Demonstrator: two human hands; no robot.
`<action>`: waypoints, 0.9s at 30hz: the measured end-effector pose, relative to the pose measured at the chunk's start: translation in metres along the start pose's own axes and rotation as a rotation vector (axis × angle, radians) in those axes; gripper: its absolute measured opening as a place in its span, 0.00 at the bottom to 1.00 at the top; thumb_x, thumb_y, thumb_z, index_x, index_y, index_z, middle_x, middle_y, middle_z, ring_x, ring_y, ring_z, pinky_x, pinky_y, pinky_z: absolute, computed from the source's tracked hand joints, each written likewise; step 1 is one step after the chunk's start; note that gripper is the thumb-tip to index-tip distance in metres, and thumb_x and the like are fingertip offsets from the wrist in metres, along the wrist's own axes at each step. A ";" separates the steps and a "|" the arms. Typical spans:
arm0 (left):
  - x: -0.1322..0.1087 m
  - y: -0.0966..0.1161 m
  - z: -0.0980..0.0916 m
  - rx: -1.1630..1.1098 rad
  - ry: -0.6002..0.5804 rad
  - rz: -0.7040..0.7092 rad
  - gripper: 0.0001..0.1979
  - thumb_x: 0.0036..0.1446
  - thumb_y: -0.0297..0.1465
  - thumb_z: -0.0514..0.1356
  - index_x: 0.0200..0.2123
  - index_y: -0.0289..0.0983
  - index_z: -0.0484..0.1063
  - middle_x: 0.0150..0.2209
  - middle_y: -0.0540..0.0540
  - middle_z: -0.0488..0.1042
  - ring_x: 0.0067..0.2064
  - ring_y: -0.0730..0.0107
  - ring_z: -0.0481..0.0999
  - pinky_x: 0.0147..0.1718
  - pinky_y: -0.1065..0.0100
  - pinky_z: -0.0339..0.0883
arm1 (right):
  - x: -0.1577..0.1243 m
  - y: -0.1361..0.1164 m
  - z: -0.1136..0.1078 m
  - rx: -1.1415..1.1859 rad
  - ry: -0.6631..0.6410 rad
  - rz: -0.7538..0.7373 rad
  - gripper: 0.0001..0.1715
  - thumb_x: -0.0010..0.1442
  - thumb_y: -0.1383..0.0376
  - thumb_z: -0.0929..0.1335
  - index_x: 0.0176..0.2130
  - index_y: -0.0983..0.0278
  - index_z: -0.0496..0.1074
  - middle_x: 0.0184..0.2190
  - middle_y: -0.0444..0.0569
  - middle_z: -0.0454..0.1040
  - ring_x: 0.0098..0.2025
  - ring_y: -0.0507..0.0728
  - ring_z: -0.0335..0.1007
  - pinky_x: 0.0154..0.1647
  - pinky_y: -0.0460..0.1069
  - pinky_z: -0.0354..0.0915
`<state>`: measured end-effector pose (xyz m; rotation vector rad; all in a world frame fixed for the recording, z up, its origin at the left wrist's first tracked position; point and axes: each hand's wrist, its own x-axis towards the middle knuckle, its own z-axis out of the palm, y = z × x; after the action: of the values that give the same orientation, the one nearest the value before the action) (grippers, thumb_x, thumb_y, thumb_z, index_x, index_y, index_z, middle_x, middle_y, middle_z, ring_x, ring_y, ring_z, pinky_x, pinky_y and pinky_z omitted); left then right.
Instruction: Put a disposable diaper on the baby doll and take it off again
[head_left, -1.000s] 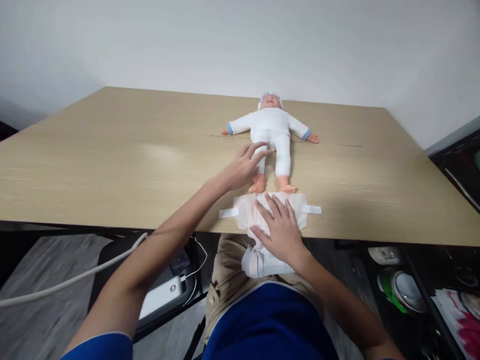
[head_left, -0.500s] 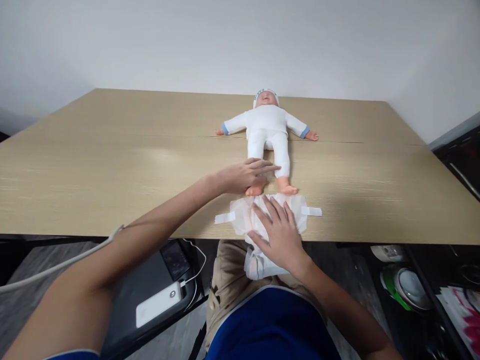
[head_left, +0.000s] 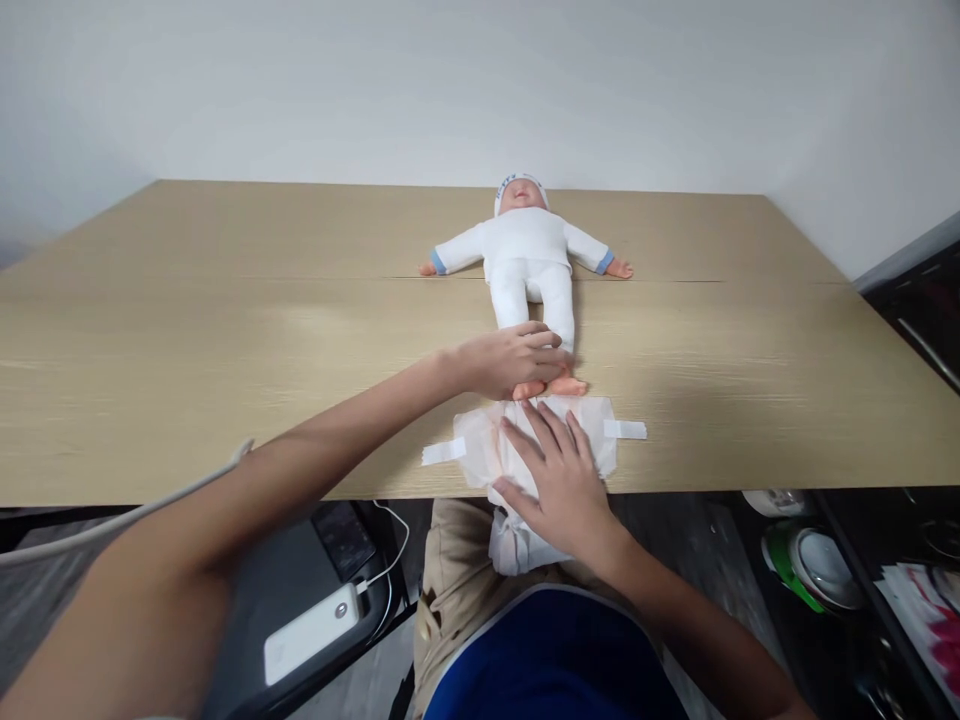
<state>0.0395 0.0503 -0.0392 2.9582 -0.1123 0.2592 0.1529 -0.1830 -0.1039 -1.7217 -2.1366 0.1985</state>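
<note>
A baby doll (head_left: 527, 236) in a white outfit with blue cuffs and a white cap lies on its back, arms spread, feet toward me. My left hand (head_left: 517, 360) is wrapped round the doll's lower legs, drawing its two feet close together. My right hand (head_left: 561, 480) lies flat with fingers spread on an opened white diaper (head_left: 600, 440). The diaper's two side tapes stick out left and right. Its front part hangs over the table's near edge, above my lap. The doll's feet rest just beyond the diaper's far edge.
The wooden table (head_left: 262, 350) reaches back to a pale wall. Below its edge at left, a white power bank (head_left: 312, 634) and a phone (head_left: 343, 540) lie on a dark surface, joined by a cable. Shelves at lower right hold a green-rimmed container (head_left: 814, 565) and papers.
My left hand has closed round the doll's ankles and brought its legs together. The right hand stays on the diaper. The view has shifted slightly.
</note>
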 end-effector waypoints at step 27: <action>0.006 -0.008 0.014 0.072 0.011 0.096 0.19 0.83 0.36 0.50 0.54 0.47 0.84 0.65 0.51 0.82 0.59 0.53 0.74 0.61 0.53 0.63 | 0.000 -0.002 -0.007 -0.016 -0.025 -0.005 0.42 0.77 0.46 0.66 0.81 0.55 0.58 0.84 0.52 0.50 0.84 0.68 0.47 0.83 0.70 0.48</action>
<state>0.0488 0.0557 -0.0525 3.0264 -0.2497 0.2987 0.1537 -0.1841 -0.0971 -1.7313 -2.1660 0.2033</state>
